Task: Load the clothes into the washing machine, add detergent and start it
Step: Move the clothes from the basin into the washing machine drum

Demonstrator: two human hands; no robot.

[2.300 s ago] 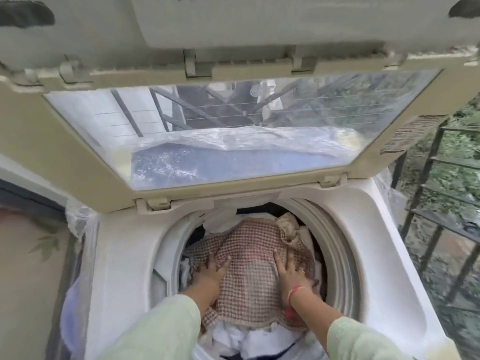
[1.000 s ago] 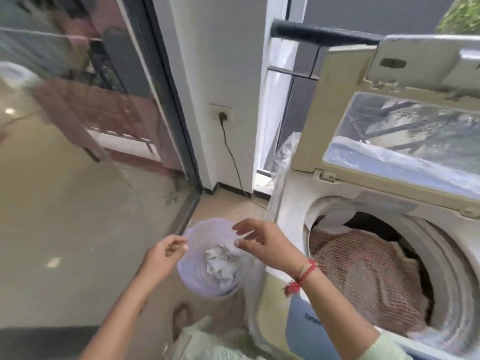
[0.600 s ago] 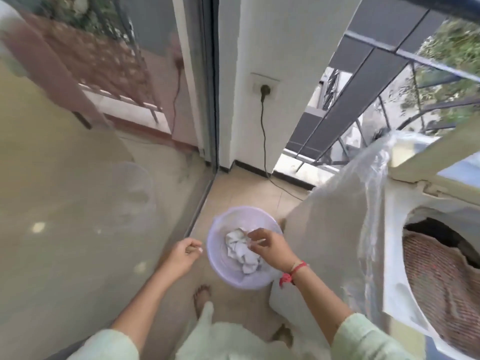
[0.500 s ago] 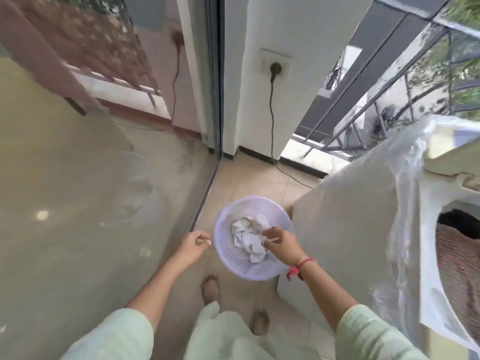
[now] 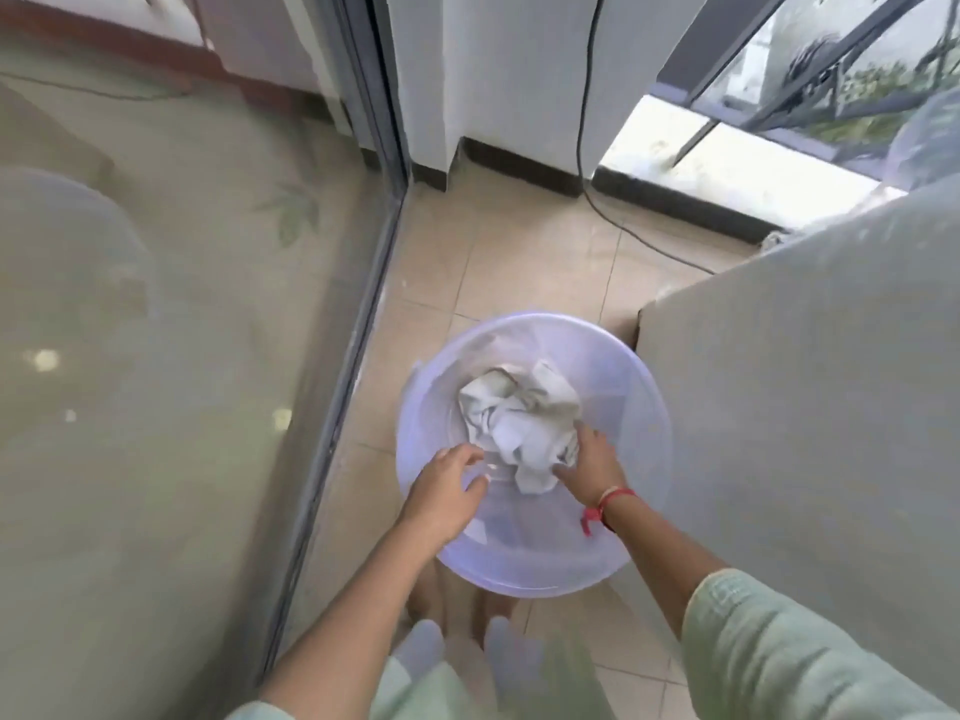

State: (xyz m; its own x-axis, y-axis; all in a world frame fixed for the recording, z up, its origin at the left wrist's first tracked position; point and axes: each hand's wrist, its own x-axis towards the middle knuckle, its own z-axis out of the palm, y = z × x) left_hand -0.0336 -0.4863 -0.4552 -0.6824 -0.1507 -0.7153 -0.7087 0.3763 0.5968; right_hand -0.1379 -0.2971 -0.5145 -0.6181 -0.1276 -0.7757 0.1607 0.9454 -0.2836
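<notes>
A crumpled white cloth [image 5: 519, 413] was seen lying at the bottom of a translucent lavender basin [image 5: 631, 407], which was set on the tiled floor [image 5: 519, 262]. The basin was placed between a glass sliding door [image 5: 156, 304] on one side and the grey side panel of the washing machine [image 5: 805, 407] on the other, just beside the latter. Both arms, sleeved in pale green, were reached down into the basin.

The right grip [image 5: 589, 467] was closed on the near edge of the cloth, with fingers curled over the fabric and the thumb tucked under it. A red thread [image 5: 610, 498] was tied round that wrist. The left grip [image 5: 447, 483] was held inside the basin just beside the cloth, its fingers loosely spread and nothing taken hold of; whether the fingertips touched the basin wall could not be told.

A dark power cord [image 5: 584, 122] was run down the white wall and across the floor behind the basin.
</notes>
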